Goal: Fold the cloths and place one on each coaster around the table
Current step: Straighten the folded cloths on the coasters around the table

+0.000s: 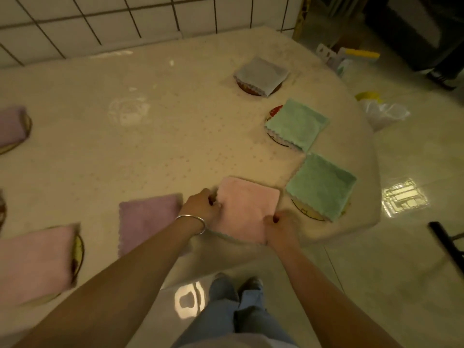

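A: Where is the cloth being handled?

B: A folded pink cloth [247, 209] lies near the table's [155, 126] front edge. The left hand [203, 208] pinches its left edge; the right hand [280, 228] grips its near right corner.

A: What's close by?

B: A green cloth [322, 187] on a coaster [307, 213] sits just right, by the table's rim. A purple cloth [148, 219] lies flat just left. Open tabletop stretches behind.

A: Anything hard to make out?

B: Any coaster under the pink cloth is hidden. At the left border, another pink cloth [35, 262] is blurred and cut off.
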